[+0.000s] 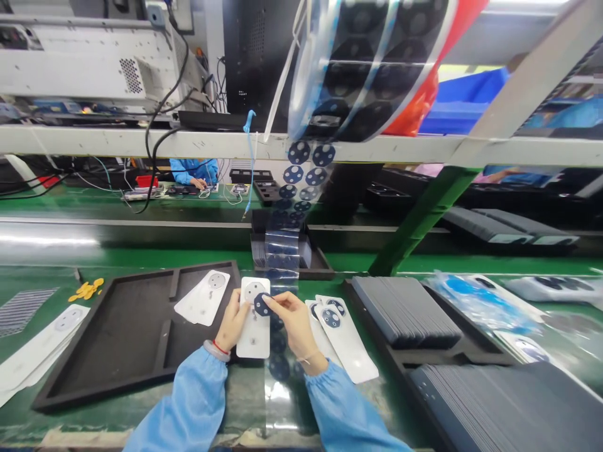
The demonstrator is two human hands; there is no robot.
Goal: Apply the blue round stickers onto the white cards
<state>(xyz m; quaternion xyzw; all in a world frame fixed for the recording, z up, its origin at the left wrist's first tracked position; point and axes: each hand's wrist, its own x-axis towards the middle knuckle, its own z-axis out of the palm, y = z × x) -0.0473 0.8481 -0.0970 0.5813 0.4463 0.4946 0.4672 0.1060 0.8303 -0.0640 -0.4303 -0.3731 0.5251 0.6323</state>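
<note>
My left hand [232, 321] grips a white phone back cover [253, 342] by its left edge, upright over the bench. A round camera recess with small holes shows near the cover's top. Between thumb and finger, my right hand [294, 320] pinches a dark round camera sticker [262, 306], which overlaps the lower right of that recess; whether it touches the cover I cannot tell. Beneath my hands runs a clear strip of round stickers [282, 248], hanging from a large roll [372, 63]. Right of my right hand lie white covers with dark round stickers on them [351, 345].
At left, a black tray [117, 333] holds some white covers [207, 295]; more covers [42, 348] and yellow bits [86, 290] lie beside it. A divided tray at right holds stacked grey sheets [405, 307]. A green post [419, 220] stands behind. Across the bench works another person [193, 171].
</note>
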